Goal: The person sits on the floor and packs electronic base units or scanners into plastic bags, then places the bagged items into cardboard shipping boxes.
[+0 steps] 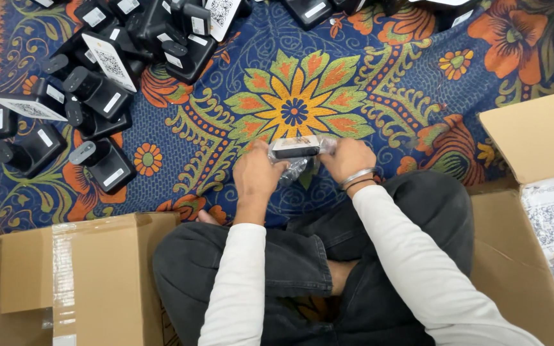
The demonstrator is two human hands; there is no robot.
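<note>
I sit cross-legged on a patterned cloth. Between both hands I hold a small black device [295,148] with a pale label, wrapped in a clear plastic bag [297,168]. My left hand [256,174] grips the bag's left side. My right hand [348,159], with bracelets at the wrist, grips the right side. The device lies level just above my knees, over the big yellow flower on the cloth.
A heap of several similar black devices [100,93] with white labels lies at the upper left. A taped cardboard box [65,275] sits at my lower left. Another open box [533,211] at the right holds bagged items [549,221].
</note>
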